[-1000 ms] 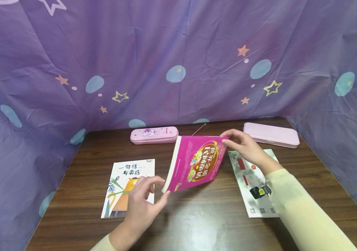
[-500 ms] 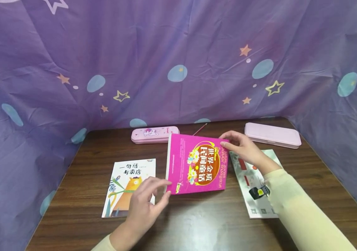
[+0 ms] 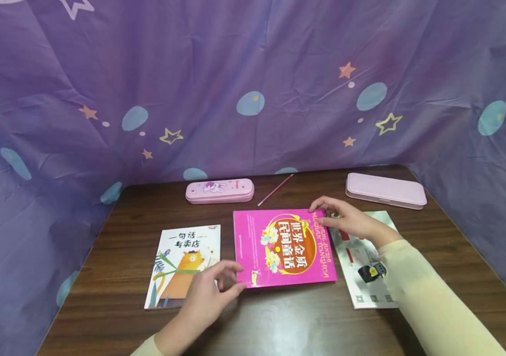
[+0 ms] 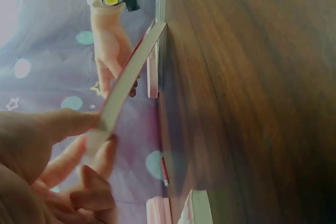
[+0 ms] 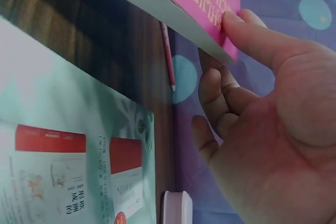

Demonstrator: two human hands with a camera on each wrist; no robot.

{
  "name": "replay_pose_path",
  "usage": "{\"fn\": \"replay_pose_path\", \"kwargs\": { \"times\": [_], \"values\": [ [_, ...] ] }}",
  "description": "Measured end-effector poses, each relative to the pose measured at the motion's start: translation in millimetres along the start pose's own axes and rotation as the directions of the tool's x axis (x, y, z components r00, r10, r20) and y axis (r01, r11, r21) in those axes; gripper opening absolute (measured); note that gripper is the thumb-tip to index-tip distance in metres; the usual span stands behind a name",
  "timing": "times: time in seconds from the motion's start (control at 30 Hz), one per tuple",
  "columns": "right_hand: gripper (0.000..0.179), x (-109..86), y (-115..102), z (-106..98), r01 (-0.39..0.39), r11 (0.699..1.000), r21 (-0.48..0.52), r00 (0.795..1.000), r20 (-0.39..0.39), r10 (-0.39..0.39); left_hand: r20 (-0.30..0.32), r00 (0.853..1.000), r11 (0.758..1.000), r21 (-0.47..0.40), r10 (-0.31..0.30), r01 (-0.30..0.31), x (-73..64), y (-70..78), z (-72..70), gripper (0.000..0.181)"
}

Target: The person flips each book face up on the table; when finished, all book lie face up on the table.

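Observation:
A pink book point(image 3: 253, 242) with Chinese lettering and a flower picture lies between my hands in the head view. My left hand point(image 3: 208, 291) pinches its near left corner. At the far right corner, my right hand point(image 3: 346, 220) grips it, with the thumb point(image 5: 262, 38) on the cover and fingers underneath in the right wrist view. The left wrist view shows the book's page edge point(image 4: 126, 82) slanting, its left side raised above the table. A white picture book point(image 3: 181, 277) lies left of it. On the right, a pale green book point(image 3: 352, 291) lies partly under my right forearm.
Along the back of the dark wooden table point(image 3: 279, 326) sit a pink pencil case with a rabbit point(image 3: 219, 192), a thin red pencil point(image 3: 276, 190) and a plain pink case point(image 3: 386, 191). A purple curtain point(image 3: 253, 59) surrounds the table on three sides.
The pink book has tipped from steeply tilted to nearly flat and come lower, with its cover facing up. The pencil behind it now shows in full. Both hands have shifted slightly.

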State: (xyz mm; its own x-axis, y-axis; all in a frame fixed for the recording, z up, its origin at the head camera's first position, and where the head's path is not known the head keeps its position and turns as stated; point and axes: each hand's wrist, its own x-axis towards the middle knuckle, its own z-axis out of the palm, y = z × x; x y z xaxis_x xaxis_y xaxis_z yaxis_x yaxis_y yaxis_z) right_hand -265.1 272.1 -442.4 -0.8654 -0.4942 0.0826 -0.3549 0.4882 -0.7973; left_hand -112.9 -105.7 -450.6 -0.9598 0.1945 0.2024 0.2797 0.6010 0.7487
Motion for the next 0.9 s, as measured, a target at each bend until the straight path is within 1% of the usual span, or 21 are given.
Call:
{"fn": "replay_pose_path", "kwargs": {
  "times": [0.07, 0.1, 0.2, 0.3, 0.47, 0.57, 0.7, 0.8, 0.9],
  "values": [
    [0.025, 0.4, 2, 1, 0.012, 1.000, -0.021, 1.000, 0.004, -0.012, 0.064, 0.997, 0.999, 0.017, -0.036, 0.035, -1.5, 0.0, 3.6, 0.029],
    [0.024, 1.2, 3, 1, 0.014, 0.999, -0.032, 1.000, 0.008, -0.014, 0.089, 0.995, 0.999, 0.028, -0.042, 0.040, -2.7, 0.0, 5.4, 0.028],
    [0.022, 5.7, 6, 3, 0.004, 0.998, -0.065, 1.000, 0.026, -0.002, 0.144, 0.988, 0.997, 0.050, -0.060, 0.053, -5.2, 0.0, 11.6, 0.028],
    [0.022, 12.5, 8, 7, 0.001, 0.997, -0.082, 0.999, 0.049, 0.003, 0.167, 0.983, 0.996, 0.050, -0.082, 0.074, -6.9, 0.0, 15.4, 0.028],
    [0.024, 22.8, 7, 15, 0.023, 0.992, -0.121, 0.995, 0.103, -0.011, 0.215, 0.970, 0.994, 0.027, -0.109, 0.105, -7.6, -1.9, 18.2, 0.027],
    [0.025, 27.0, 8, 19, -0.001, 0.990, -0.139, 0.992, 0.123, 0.019, 0.247, 0.961, 0.992, 0.024, -0.124, 0.122, -7.9, -2.9, 19.5, 0.027],
    [0.027, 32.6, 8, 23, -0.033, 0.990, -0.138, 0.989, 0.139, 0.052, 0.268, 0.953, 0.990, 0.053, -0.141, 0.132, -7.8, -2.5, 20.6, 0.028],
    [0.027, 38.2, 9, 26, -0.009, 0.990, -0.139, 0.988, 0.155, 0.031, 0.270, 0.953, 0.990, 0.070, -0.138, 0.123, -7.7, -1.6, 20.6, 0.029],
    [0.028, 43.4, 9, 29, 0.030, 0.987, -0.155, 0.986, 0.166, -0.004, 0.284, 0.948, 0.989, 0.069, -0.142, 0.128, -8.4, -0.6, 20.3, 0.029]
  ]
}}
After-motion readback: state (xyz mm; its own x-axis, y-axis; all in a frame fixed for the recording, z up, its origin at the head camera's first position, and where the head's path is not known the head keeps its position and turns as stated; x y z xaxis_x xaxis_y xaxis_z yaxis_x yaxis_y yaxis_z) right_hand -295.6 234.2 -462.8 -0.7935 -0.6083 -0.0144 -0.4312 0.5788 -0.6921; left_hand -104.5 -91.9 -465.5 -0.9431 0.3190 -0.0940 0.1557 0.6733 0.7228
